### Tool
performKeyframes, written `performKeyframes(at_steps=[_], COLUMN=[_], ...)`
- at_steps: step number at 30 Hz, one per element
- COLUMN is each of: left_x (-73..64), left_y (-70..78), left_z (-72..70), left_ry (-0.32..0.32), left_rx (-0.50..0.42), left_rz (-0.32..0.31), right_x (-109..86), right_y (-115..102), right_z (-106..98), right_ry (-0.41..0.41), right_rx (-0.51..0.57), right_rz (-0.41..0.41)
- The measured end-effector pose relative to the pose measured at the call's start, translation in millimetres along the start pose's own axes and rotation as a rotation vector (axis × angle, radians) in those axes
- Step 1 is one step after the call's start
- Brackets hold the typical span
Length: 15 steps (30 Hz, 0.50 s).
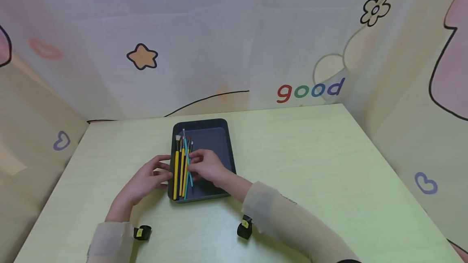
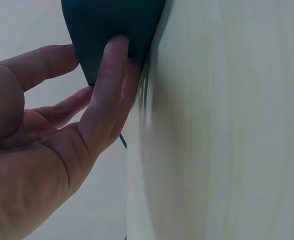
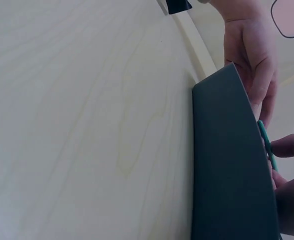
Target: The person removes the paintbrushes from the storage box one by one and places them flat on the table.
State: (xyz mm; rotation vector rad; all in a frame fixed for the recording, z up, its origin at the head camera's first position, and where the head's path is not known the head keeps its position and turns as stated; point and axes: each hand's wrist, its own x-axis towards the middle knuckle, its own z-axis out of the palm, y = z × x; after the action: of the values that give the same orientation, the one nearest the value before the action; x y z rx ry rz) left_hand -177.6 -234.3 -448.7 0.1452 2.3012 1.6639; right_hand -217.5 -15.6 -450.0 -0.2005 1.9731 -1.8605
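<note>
A dark rectangular tray [image 1: 212,139] holds several paintbrushes [image 1: 176,175] with yellow, dark blue and teal handles, lined up along its left side, bristles toward the far end. My right hand [image 1: 210,167] reaches over the tray and pinches a teal paintbrush [image 1: 191,181] that lies slanted across the others. In the right wrist view, this teal handle [image 3: 263,134] shows just above the tray's rim between fingertips. My left hand [image 1: 146,180] is at the tray's left side. The left wrist view shows its extended fingers [image 2: 104,90] touching the tray's outer wall [image 2: 112,20].
The tray stands on a pale wooden table [image 1: 300,165], toward its back left. Black straps with yellow labels hang at the left wrist [image 1: 142,232] and right wrist [image 1: 245,227]. A printed curtain [image 1: 234,52] encloses the table at the back and sides.
</note>
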Motion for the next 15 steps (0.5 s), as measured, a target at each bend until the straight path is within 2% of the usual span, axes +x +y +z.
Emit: performKeyframes(at_steps=[8,15], left_x=[1.8,1.2], left_y=[-2.3,-3.2], left_z=[-0.7,0.3], left_ry=[-0.002,0.001], left_rx=[-0.012,-0.031], left_rz=[-0.031,-0.023], right_x=[-13.6,-23.7], right_y=[-4.8,-7.8], right_z=[-10.3,-25.0], right_ry=[-0.018,-0.027], right_rx=[-0.003,-0.003], right_rz=[-0.009,-0.015])
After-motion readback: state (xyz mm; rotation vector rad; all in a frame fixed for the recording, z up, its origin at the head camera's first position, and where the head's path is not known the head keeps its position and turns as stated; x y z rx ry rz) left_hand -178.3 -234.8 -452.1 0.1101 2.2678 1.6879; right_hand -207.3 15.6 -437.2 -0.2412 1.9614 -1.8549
